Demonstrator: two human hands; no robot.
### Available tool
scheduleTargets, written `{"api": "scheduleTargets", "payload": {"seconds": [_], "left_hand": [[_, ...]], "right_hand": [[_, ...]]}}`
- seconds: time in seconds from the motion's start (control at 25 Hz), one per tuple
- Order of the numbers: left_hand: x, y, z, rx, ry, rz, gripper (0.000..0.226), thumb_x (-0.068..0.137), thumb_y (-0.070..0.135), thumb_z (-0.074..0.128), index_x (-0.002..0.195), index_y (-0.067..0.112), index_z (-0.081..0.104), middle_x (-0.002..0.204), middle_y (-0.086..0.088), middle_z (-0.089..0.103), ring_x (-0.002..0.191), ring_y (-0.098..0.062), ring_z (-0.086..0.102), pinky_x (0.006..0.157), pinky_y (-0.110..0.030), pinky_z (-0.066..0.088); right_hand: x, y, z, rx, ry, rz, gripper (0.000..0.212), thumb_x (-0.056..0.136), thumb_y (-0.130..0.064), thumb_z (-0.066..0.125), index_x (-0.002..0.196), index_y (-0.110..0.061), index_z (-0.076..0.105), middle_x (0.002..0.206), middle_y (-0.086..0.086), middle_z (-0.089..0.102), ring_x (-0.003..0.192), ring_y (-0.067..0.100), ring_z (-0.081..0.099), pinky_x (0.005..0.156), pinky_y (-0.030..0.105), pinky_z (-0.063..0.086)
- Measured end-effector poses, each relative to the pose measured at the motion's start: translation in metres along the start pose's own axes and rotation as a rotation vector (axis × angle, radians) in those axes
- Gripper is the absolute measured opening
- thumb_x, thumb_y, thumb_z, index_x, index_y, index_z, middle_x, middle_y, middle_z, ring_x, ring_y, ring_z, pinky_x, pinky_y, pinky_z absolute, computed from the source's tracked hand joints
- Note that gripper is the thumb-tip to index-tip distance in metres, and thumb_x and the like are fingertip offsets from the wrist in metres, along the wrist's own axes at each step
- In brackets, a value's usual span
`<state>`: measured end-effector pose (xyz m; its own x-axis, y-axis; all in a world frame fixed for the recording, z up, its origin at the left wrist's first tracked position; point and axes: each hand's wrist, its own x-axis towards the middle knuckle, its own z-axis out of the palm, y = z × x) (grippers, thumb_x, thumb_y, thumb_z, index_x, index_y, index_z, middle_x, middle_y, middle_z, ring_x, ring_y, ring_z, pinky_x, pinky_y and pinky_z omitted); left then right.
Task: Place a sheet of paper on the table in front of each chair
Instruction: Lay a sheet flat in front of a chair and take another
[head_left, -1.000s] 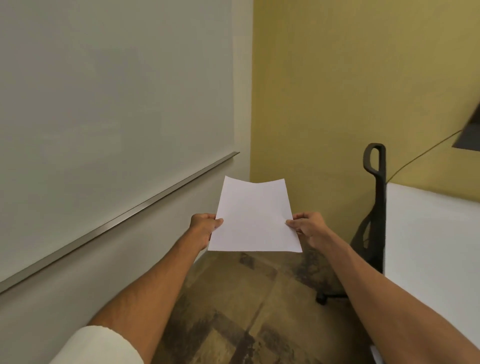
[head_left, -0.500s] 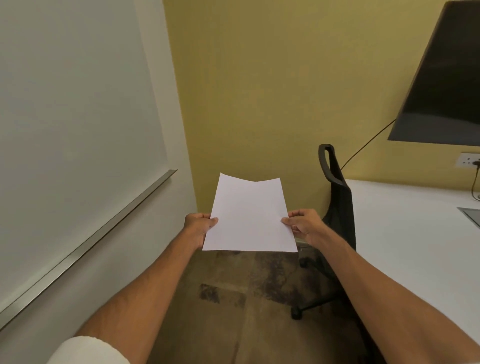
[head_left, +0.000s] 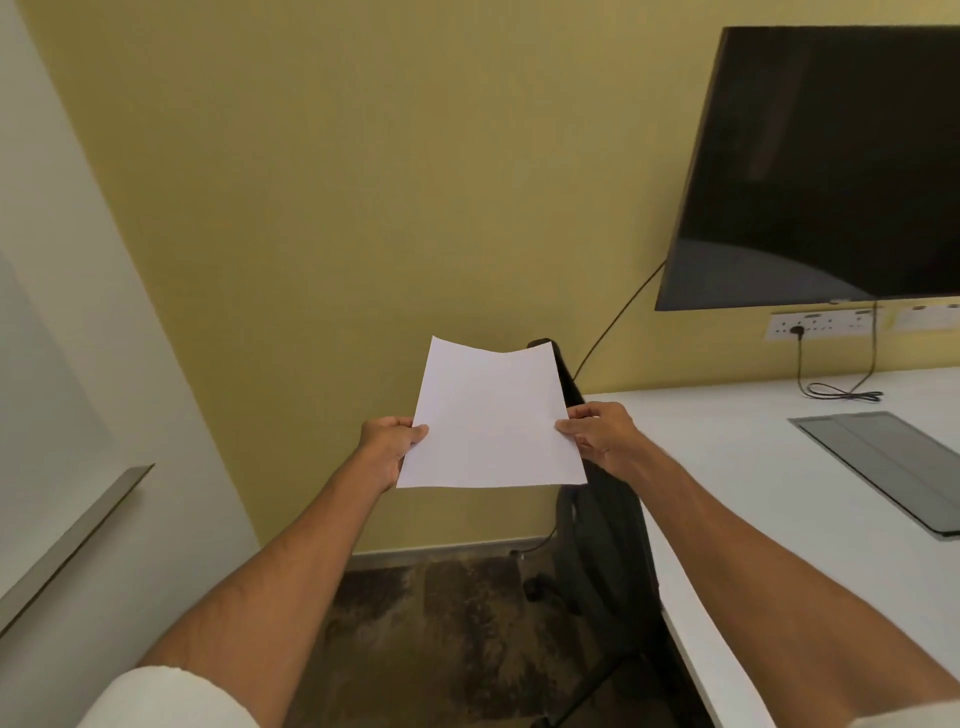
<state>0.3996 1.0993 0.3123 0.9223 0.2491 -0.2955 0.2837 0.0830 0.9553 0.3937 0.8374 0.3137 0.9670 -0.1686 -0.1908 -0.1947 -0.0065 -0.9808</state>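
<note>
A blank white sheet of paper (head_left: 491, 421) is held in the air at chest height, its far edge sagging a little. My left hand (head_left: 390, 440) pinches its left edge and my right hand (head_left: 597, 435) pinches its right edge. Behind and below the sheet stands a black office chair (head_left: 602, 525), pushed against the left end of the white table (head_left: 727, 441). The sheet hides the upper part of the chair back. The paper hangs left of the table's edge, over the floor.
A dark wall screen (head_left: 831, 166) hangs above the table, with a socket strip (head_left: 815, 325) and a coiled black cable (head_left: 841, 392) below it. A grey cable hatch (head_left: 883, 462) is set into the tabletop. A whiteboard ledge (head_left: 78, 530) runs along the left wall. Patterned carpet (head_left: 441, 623) lies below.
The view has swung right: the whiteboard has slid out to the left, while the table, chair and wall screen have come into view. Both hands keep the same hold on the sheet.
</note>
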Motion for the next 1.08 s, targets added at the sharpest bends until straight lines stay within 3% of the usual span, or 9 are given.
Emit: {"api": "scheduleTargets", "payload": {"seconds": [0.28,0.52,0.72,0.8,0.92,1.0,1.08], "left_hand": [[0.125,0.057,0.118,0.095,-0.267,0.08,0.017,0.081,-0.004,0.068,0.075,0.007,0.057,0.096,-0.018,0.065,0.065,-0.022,0.062,0.066,-0.035,0.055],[0.192,0.078,0.226,0.185,-0.507,0.081,0.016,0.081,-0.004,0.068,0.074,0.007,0.058,0.104,-0.021,0.066,0.086,-0.029,0.062,0.083,-0.04,0.053],[0.209,0.07,0.312,0.295,-0.696,0.083,0.013,0.081,-0.003,0.069,0.08,0.006,0.059,0.107,-0.021,0.067,0.071,-0.023,0.063,0.07,-0.034,0.053],[0.21,0.063,0.343,0.323,-0.765,0.072,0.014,0.081,-0.002,0.068,0.078,0.007,0.059,0.105,-0.021,0.067,0.066,-0.021,0.063,0.062,-0.03,0.054],[0.21,0.049,0.385,0.341,-0.868,0.031,0.015,0.083,-0.004,0.066,0.097,-0.001,0.062,0.109,-0.022,0.066,0.073,-0.023,0.063,0.073,-0.033,0.054],[0.213,0.039,0.409,0.371,-0.903,0.002,0.032,0.083,-0.005,0.065,0.115,-0.006,0.058,0.11,-0.021,0.065,0.083,-0.026,0.062,0.081,-0.037,0.053],[0.219,0.031,0.431,0.398,-0.929,-0.012,0.038,0.084,-0.004,0.065,0.121,-0.006,0.056,0.105,-0.018,0.064,0.081,-0.025,0.062,0.079,-0.037,0.054]], "right_hand": [[0.09,-0.02,-0.051,0.139,0.266,0.006,0.014,0.082,0.006,0.066,0.093,0.001,0.058,0.089,0.014,0.065,0.078,0.025,0.064,0.063,0.03,0.055],[0.129,-0.024,-0.101,0.214,0.523,0.018,0.012,0.082,0.005,0.066,0.086,-0.003,0.059,0.082,0.012,0.067,0.069,0.021,0.065,0.059,0.029,0.057],[0.135,0.002,-0.147,0.272,0.709,0.07,0.016,0.08,0.004,0.069,0.083,-0.006,0.058,0.087,0.012,0.068,0.077,0.023,0.066,0.077,0.038,0.058],[0.134,0.012,-0.166,0.292,0.765,0.088,0.017,0.079,0.004,0.07,0.084,-0.007,0.058,0.089,0.011,0.068,0.078,0.023,0.066,0.075,0.038,0.058],[0.136,0.026,-0.193,0.334,0.842,0.109,0.017,0.079,0.005,0.07,0.083,-0.008,0.059,0.084,0.01,0.069,0.072,0.02,0.067,0.058,0.03,0.057],[0.141,0.037,-0.208,0.364,0.872,0.13,0.017,0.079,0.006,0.069,0.082,-0.008,0.059,0.082,0.01,0.069,0.07,0.02,0.067,0.058,0.03,0.058],[0.151,0.048,-0.22,0.391,0.89,0.141,0.018,0.079,0.006,0.069,0.082,-0.008,0.059,0.081,0.01,0.068,0.069,0.021,0.067,0.062,0.032,0.058]]}}
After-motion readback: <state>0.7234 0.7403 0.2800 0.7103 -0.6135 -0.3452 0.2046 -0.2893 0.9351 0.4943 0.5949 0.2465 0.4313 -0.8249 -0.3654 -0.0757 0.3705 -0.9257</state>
